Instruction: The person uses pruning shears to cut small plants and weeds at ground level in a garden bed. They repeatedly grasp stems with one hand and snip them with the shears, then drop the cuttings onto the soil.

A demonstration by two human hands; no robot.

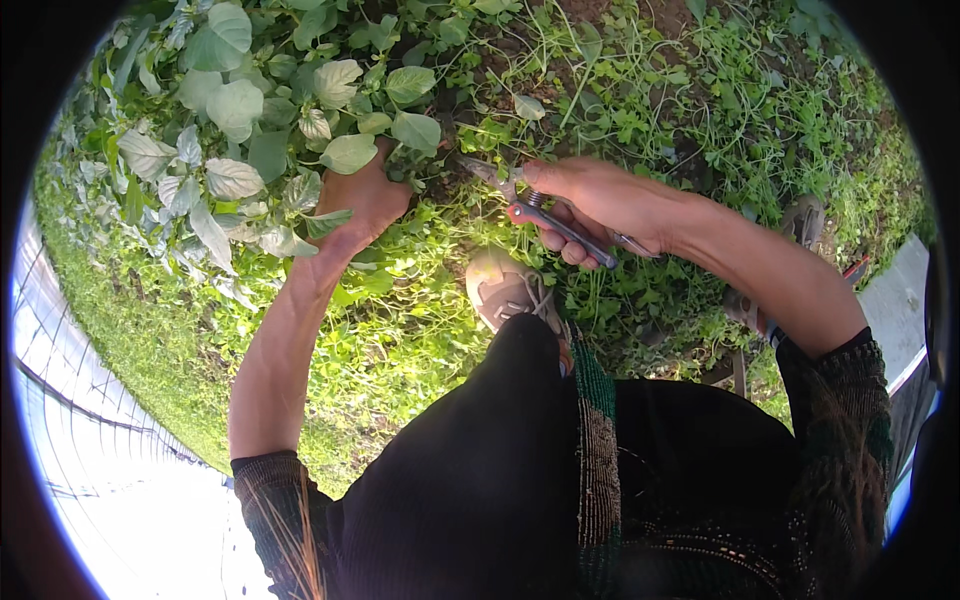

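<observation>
Pruning shears with red and dark grey handles (564, 234) lie in my right hand (592, 199). Their blades point left and stand apart, towards the base of a tall leafy plant (349, 154). My left hand (367, 196) reaches in under the leaves of that plant. Leaves cover its fingers, so what they touch is hidden. A short gap of low greenery lies between my left hand and the blade tips. Whether a stem is between the blades cannot be told.
Low green plants (405, 322) cover the ground, with tangled stems (637, 97) at the upper right. My shoe (502, 285) stands below the shears. A pale flat panel (896, 300) is at the far right, near a red-edged object (856, 268). Bright sheeting (112, 465) is at lower left.
</observation>
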